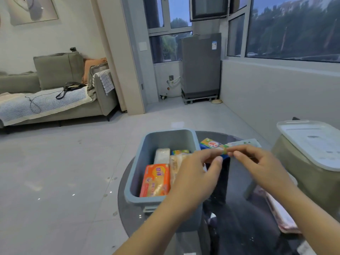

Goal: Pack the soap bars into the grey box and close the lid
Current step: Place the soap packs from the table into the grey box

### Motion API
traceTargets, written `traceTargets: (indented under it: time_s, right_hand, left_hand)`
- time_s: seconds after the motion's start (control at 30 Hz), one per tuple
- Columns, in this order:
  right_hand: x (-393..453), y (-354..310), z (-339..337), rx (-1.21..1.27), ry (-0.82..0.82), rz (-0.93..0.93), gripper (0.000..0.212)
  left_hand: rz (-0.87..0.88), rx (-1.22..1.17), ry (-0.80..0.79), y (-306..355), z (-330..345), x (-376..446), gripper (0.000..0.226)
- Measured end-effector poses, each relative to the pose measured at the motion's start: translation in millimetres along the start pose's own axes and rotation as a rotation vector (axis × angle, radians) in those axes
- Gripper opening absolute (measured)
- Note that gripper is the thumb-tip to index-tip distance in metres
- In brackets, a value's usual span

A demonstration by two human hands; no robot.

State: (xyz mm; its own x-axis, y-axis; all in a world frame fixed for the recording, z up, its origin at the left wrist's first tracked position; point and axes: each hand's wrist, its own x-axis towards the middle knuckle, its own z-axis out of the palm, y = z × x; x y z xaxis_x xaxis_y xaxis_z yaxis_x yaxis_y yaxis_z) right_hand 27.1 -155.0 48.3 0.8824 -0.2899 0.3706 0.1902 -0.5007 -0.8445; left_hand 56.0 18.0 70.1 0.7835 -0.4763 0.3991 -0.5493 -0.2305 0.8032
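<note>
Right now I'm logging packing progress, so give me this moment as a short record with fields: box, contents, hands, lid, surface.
box: grey box, open, on the dark round glass table
contents: orange-wrapped soap bar at the near end, white soap bar behind it, more bars partly hidden by the left hand
hands: left hand and right hand together pinch a green-and-orange soap pack above the box's right rim
lid: not on the box; cannot tell where it is
surface: beige bin with white lid at right
</note>
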Motion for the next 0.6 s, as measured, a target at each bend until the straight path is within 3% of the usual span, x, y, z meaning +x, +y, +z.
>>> traceTargets:
  time_s: [0.13,0.33,0.5,0.6]
  right_hand:
    - [-15.5,29.9,-33.8,-0.101,0.057,0.108,0.018]
    - [-28.3,79.7,-65.9,-0.209,0.09,0.367,0.015]
    - [-32.6,110.0,-75.6,-0.458,-0.077,0.656,0.05]
    - [-32.4,114.9,-76.7,-0.557,-0.184,0.746,0.047]
  left_hand:
    - [-0.047,-0.049,-0.162,8.1,51.6,3.4,0.026]
    - [-0.274,-0.065,-0.316,-10.6,117.4,16.5,0.03]
    - [-0.497,-0.048,-0.396,-37.6,159.0,23.0,0.031]
    - [-0.595,-0.124,-0.44,-49.2,178.7,25.0,0.017]
